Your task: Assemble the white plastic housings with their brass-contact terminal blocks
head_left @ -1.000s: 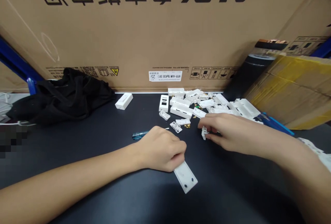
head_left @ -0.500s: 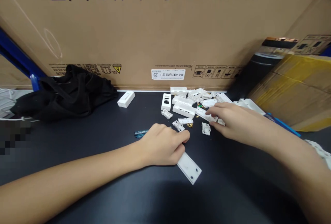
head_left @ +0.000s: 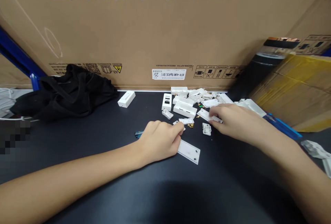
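Observation:
My left hand [head_left: 161,140] is closed on one end of a flat white plate [head_left: 190,152], whose other end with two dark dots sticks out to the right. My right hand [head_left: 224,119] has its thumb and fingers pinched on the right end of another long white plate [head_left: 204,114], at the front of a pile of white casings [head_left: 183,108]. Between the hands lie a small white part [head_left: 206,129], another white piece [head_left: 186,121] and some gold-coloured bits [head_left: 190,125]. A blue pen [head_left: 138,134] is partly hidden behind my left hand.
A white box-shaped part [head_left: 126,99] stands apart at the left, near a black cloth bag [head_left: 74,93]. Behind is a large cardboard box [head_left: 134,38]. At the right are a black bottle [head_left: 254,69], a taped carton [head_left: 297,93] and a blue object [head_left: 283,127].
My left hand has moved slightly up and left, and its plate has turned closer to level. My right hand's fingers have closed in on the plate by the pile.

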Demonstrator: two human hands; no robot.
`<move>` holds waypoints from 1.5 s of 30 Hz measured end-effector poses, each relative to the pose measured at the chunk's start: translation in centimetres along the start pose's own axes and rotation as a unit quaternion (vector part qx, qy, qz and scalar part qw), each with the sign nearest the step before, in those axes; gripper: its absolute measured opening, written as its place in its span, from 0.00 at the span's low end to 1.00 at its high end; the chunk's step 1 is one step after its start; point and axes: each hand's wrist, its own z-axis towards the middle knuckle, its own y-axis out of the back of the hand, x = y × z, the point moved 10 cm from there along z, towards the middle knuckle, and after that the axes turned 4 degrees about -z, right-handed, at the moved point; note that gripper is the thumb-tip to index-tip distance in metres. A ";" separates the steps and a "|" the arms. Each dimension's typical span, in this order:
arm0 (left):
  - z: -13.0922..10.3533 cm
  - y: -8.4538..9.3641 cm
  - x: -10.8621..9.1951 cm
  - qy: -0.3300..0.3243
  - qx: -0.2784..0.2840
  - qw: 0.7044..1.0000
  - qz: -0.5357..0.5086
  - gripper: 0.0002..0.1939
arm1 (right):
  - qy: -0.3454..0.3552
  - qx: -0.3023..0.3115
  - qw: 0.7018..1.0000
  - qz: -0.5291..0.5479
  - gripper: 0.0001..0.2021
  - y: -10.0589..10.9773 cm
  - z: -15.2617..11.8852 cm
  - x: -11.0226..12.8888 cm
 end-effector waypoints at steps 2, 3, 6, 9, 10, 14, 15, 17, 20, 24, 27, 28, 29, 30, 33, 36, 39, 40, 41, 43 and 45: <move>0.0 0.0 -0.2 -0.010 -0.003 1.000 -0.009 0.07 | -0.017 0.015 0.999 -0.034 0.10 -0.1 0.0 -0.1; 0.0 0.0 -0.3 -0.016 -0.005 1.000 -0.014 0.06 | -0.027 0.017 0.998 -0.045 0.10 0.0 0.0 -0.2; -0.1 0.1 -0.5 -0.029 -0.013 0.999 -0.026 0.05 | -0.063 -0.006 0.996 -0.055 0.14 1.0 -0.2 -0.8; -0.1 0.5 -1.0 -0.058 -0.033 0.997 -0.040 0.05 | -0.099 -0.034 0.993 -0.055 0.15 2.5 -0.5 -1.3; -0.2 0.6 -1.3 -0.075 -0.042 0.995 -0.046 0.05 | -0.104 -0.042 0.993 -0.046 0.15 3.0 -0.6 -1.3; -0.5 0.8 -2.8 -0.160 -0.053 0.984 -0.050 0.06 | -0.071 -0.054 0.995 0.035 0.13 3.8 -0.8 0.0; -0.6 0.7 -3.1 -0.178 -0.049 0.982 -0.046 0.06 | -0.052 -0.049 0.996 0.050 0.12 3.7 -0.9 0.6; -0.9 0.5 -3.6 -0.204 -0.036 0.977 -0.041 0.06 | -0.015 -0.033 0.998 0.059 0.09 3.4 -1.1 1.9; -1.1 0.1 -3.8 -0.214 -0.013 0.976 -0.041 0.07 | 0.015 -0.007 0.999 0.047 0.06 2.8 -1.6 3.4; -1.5 0.0 -4.1 -0.234 -0.003 0.971 -0.045 0.06 | 0.042 0.007 0.998 0.042 0.05 2.9 -2.5 4.4; -2.3 -0.2 -4.9 -0.288 0.002 0.955 -0.073 0.04 | 0.074 0.019 0.996 0.054 0.04 2.9 -2.9 5.1; -2.7 -0.2 -5.2 -0.310 0.004 0.947 -0.085 0.04 | 0.084 0.025 0.994 0.059 0.04 2.8 -2.9 5.5; -3.0 -0.2 -5.4 -0.329 0.005 0.939 -0.097 0.04 | 0.093 0.030 0.993 0.066 0.03 2.8 -2.9 5.9; -3.3 -0.2 -5.6 -0.343 0.006 0.933 -0.106 0.05 | 0.099 0.033 0.992 0.073 0.03 2.7 -2.9 6.3; -3.5 -0.1 -5.7 -0.352 0.004 0.929 -0.117 0.05 | 0.111 0.025 0.989 0.100 0.04 2.7 -2.7 8.0; -3.3 -0.1 -5.7 -0.348 0.004 0.931 -0.111 0.05 | 0.116 0.025 0.986 0.121 0.04 2.0 -2.5 9.6; -3.2 -0.1 -5.8 -0.348 0.006 0.932 -0.106 0.05 | 0.104 0.039 0.985 0.131 0.05 1.0 -2.3 10.2; -3.1 -0.1 -5.7 -0.345 0.008 0.933 -0.106 0.05 | 0.099 0.042 0.985 0.135 0.06 0.8 -2.3 10.2; -3.1 -0.1 -5.7 -0.342 0.008 0.934 -0.107 0.05 | 0.093 0.043 0.985 0.139 0.07 0.6 -2.2 10.0; -3.0 -0.1 -5.7 -0.338 0.009 0.935 -0.109 0.05 | 0.081 0.046 0.986 0.140 0.08 0.5 -2.1 9.5; -3.0 -0.1 -5.6 -0.338 0.009 0.935 -0.107 0.05 | 0.065 0.046 0.988 0.129 0.09 0.4 -2.0 8.7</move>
